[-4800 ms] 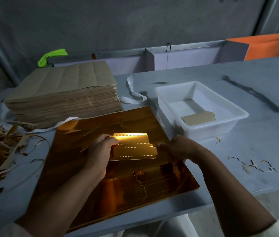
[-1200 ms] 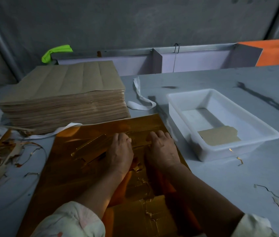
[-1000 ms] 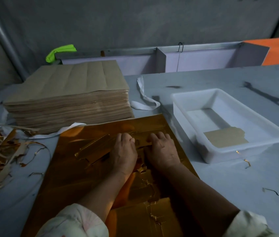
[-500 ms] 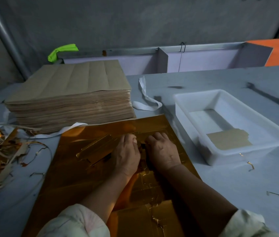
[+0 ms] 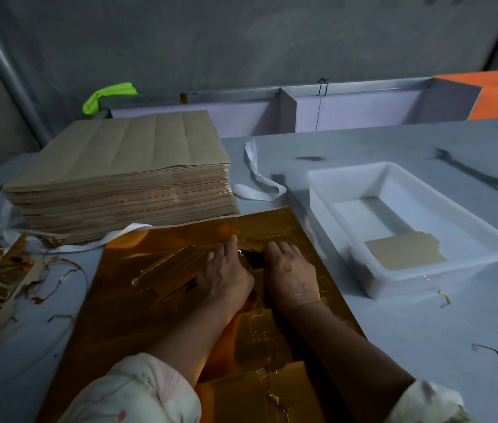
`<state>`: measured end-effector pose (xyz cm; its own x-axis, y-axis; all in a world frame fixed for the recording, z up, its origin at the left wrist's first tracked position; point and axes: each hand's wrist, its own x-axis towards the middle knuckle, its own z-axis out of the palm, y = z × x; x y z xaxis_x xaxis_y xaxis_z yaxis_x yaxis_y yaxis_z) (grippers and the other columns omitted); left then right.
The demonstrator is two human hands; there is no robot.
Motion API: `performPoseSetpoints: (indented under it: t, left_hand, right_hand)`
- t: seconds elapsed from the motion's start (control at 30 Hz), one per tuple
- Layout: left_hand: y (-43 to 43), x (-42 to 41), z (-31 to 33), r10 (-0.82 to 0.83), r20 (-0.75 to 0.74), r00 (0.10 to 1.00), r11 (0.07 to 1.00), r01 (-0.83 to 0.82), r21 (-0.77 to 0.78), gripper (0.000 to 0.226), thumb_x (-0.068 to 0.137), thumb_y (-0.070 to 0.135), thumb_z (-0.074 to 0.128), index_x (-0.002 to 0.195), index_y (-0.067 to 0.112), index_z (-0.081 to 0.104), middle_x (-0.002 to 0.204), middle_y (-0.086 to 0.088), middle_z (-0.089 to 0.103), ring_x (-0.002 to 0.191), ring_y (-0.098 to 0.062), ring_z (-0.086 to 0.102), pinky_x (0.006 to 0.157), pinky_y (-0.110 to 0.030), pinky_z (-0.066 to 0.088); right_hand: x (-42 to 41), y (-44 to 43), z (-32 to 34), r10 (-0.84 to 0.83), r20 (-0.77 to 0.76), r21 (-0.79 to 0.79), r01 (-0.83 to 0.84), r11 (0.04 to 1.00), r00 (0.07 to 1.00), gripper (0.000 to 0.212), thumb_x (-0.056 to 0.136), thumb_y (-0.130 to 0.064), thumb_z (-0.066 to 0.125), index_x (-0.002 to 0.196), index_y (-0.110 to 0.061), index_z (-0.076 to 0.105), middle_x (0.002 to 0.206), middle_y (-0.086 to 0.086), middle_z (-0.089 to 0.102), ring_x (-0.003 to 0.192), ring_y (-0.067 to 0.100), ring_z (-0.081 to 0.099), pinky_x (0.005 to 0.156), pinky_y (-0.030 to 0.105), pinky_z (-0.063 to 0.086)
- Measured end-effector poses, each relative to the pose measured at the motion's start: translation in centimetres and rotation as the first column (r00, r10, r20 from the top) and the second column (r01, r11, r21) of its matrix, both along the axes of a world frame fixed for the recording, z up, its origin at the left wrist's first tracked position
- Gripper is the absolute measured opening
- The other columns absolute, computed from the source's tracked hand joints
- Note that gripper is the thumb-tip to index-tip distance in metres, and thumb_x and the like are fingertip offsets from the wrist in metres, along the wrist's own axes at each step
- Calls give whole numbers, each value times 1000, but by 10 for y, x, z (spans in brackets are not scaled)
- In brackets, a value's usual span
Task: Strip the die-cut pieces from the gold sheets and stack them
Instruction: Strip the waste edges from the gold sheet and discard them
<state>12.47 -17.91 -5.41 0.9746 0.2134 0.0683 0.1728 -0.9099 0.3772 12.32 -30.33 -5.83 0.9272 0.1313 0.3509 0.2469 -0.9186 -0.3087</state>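
Head view: left hand (image 5: 226, 277), right hand (image 5: 291, 276) on gold sheet (image 5: 138, 319), grip hidden; paper stack (image 5: 125, 157) behind, tray (image 5: 409, 285) beside.

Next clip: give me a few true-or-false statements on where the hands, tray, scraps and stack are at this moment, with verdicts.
1. The left hand and right hand are both on the gold sheet. True.
2. The white tray holds nothing. False: one flat die-cut piece lies in it.
3. The scrap strips are heaped to the left of the gold sheet. True.
4. The brown stack stands to the right of the white tray. False: it stands at the far left, behind the gold sheet.
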Motion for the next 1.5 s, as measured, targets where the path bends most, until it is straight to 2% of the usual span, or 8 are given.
performPoseSetpoints:
  t: [0.27,0.43,0.63,0.83,0.9,1.07,1.3,1.5]
  left_hand:
    - [-4,19,20,15,-190,982,1000,-11,25,78,89,38,61,153,40,17,148,2,26,126,-28,34,85,-36,39]
    - [-5,24,25,-2,-223,975,1000,-1,-15,70,89,37,62,148,48,25,140,1,26,117,-28,35,76,-33,33]
    - [-2,30,29,-11,-226,974,994,-14,-108,62,88,36,63,143,48,37,136,0,29,117,-29,36,76,-33,36]
    - [1,34,28,-12,-220,975,981,-30,-190,60,86,29,65,139,47,43,132,-3,30,117,-30,36,75,-31,38]
    - [2,37,29,-22,-229,973,978,-27,-207,58,85,29,65,136,48,45,127,-3,30,112,-29,36,68,-29,36]
    - [3,40,28,-17,-238,971,980,-30,-195,54,82,30,66,130,47,48,108,1,25,105,-27,35,74,-36,38]
    - [0,41,26,12,-254,967,989,-49,-139,59,85,29,65,137,46,44,130,-4,30,122,-34,36,73,-36,38]
    - [2,35,24,12,-211,977,985,-48,-166,73,87,21,61,147,47,29,138,-3,30,125,-32,37,75,-33,38]
  right_hand:
    - [0,-2,-1,-9,11,20,9,1000,1000,9,100,-29,51,108,-26,50,97,-6,53,82,8,40,66,23,39]
    - [0,-3,-1,-7,12,39,7,999,1000,11,101,-28,48,110,-24,51,100,-5,54,83,8,39,66,24,37]
    - [1,-5,0,-11,-10,82,11,997,1000,12,103,-27,46,113,-24,50,103,-5,54,87,9,43,71,26,44]
    - [2,-5,-1,-21,-9,117,22,993,1000,9,103,-24,43,110,-23,48,98,-5,50,84,10,41,68,27,39]
    - [1,-6,-2,-29,0,134,29,991,1000,9,103,-23,41,109,-23,48,95,-7,45,83,10,41,68,27,37]
    - [0,-6,0,-35,1,232,34,972,999,17,102,-27,30,102,-22,47,91,-7,43,81,12,42,66,28,34]
    - [4,-10,0,-123,5,476,106,873,992,16,104,-25,35,89,-24,40,78,-7,43,66,9,38,56,27,31]
    - [4,-11,0,-108,12,472,90,877,994,14,104,-27,36,92,-24,42,81,-5,46,68,9,41,57,24,33]
